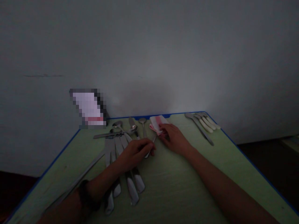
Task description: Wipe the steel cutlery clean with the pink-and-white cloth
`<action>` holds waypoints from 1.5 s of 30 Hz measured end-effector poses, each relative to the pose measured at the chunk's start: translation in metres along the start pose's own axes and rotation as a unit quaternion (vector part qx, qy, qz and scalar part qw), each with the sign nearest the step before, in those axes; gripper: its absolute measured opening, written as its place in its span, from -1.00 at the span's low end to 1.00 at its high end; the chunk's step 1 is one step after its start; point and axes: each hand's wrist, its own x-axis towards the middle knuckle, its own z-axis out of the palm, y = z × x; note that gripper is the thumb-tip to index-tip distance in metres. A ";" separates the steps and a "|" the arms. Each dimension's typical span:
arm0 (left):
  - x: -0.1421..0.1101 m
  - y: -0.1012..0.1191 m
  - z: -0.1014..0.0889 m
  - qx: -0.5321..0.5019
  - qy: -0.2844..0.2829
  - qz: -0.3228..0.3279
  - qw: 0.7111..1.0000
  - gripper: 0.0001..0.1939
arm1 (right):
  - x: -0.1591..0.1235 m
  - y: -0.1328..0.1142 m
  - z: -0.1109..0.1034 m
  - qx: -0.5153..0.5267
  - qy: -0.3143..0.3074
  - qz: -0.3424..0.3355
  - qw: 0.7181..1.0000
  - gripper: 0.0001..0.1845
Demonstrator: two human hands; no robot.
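My left hand (136,152) is closed around a metal spoon (149,150) near the middle of the green table (177,189). My right hand (174,138) pinches a folded white and pink cloth (157,123) against the upper end of that spoon. Under and left of my left hand lie several table knives (130,183) with pale handles, side by side. Beyond them rest a few spoons (127,127) and another knife lying crosswise.
A set of white-handled cutlery (205,124) lies at the far right corner of the table. A blurred white and red object (90,109) stands at the far left corner by the grey wall. A long metal piece (79,180) lies along the left side.
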 end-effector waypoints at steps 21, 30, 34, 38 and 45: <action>-0.001 -0.005 -0.002 -0.006 0.013 0.002 1.000 -0.73 | 0.004 0.040 -0.002 0.217 0.278 0.273 0.895 -0.83; -0.003 -0.008 -0.003 -0.029 0.056 -0.006 0.998 -0.74 | 0.006 0.029 -0.005 0.329 0.240 0.263 0.875 -0.70; -0.003 -0.005 -0.004 -0.023 0.078 0.003 0.997 -0.75 | 0.007 0.020 -0.013 0.298 0.214 0.259 0.893 -0.65; -0.004 -0.004 -0.004 -0.027 0.103 0.004 0.994 -0.77 | 0.008 0.020 -0.013 0.300 0.199 0.233 0.903 -0.72; -0.005 -0.007 -0.002 -0.047 0.175 -0.004 0.983 -0.78 | 0.007 0.017 -0.013 0.307 0.166 0.206 0.914 -0.87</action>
